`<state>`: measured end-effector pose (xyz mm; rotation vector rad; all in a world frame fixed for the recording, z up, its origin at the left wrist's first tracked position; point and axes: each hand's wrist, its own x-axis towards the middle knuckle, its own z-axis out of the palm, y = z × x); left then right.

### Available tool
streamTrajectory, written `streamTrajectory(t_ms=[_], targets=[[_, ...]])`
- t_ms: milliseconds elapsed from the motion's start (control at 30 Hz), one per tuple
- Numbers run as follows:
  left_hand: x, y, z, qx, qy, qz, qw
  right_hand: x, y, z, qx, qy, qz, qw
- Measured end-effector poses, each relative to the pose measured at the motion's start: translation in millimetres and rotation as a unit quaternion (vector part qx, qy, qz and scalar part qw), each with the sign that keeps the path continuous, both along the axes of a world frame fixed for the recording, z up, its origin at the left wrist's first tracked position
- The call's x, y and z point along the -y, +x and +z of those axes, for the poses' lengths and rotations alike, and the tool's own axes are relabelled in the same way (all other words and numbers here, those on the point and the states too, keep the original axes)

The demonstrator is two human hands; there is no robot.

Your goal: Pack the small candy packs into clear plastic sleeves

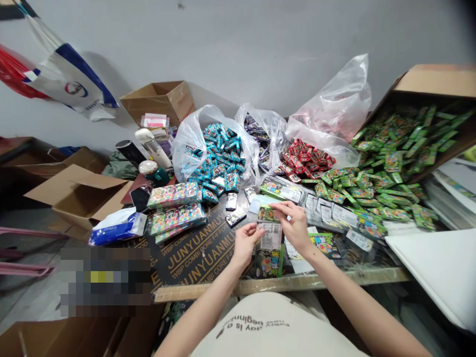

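Observation:
Above the dark board, a clear printed plastic pouch hangs between my two hands. My left hand pinches its left side, thumb on top. A small green packet shows at the pouch's upper end, and my right hand has its fingers closed on that packet's right edge. Whether the packet is partly inside the pouch, I cannot tell. Below lies a green and black printed card, partly covered. Two small dark packets lie left of my hands.
Behind are blue packets in a plastic bag, red packets, and green packets spilling from a tipped carton. Wrapped packet stacks lie left. Bottles stand behind them. A wooden edge runs along the front.

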<state>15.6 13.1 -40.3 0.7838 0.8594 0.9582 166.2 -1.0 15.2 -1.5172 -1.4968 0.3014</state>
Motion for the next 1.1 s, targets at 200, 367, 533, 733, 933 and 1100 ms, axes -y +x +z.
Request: streamTrajectory(t_ms=[200,367,533,733,933,1100], targets=[[-1,-3,2.9,-0.005,0.02,0.002,1.0,-4,-16,7.4,0.027,-0.026,0.02,0.999],[0,-8,3.8,-0.016,0.013,0.008,1.0,1,-23,-3.1,0.041,-0.032,0.012,0.999],[-3,-7,8.9,-0.015,-0.034,0.019,0.999,16,-18,-21.3,0.063,-0.027,-0.048,0.996],[-15,-4,17.4,0.007,-0.136,0.002,0.991,19,-16,-33.0,-0.344,-0.055,-0.041,0.936],[-31,-3,24.5,-0.001,-0.182,-0.035,0.983,4,-11,-25.3,-0.6,-0.232,0.041,0.764],[-29,-7,43.2,-0.083,0.039,-0.01,0.996,2,0,-23.8,-0.6,-0.257,0.05,0.756]])
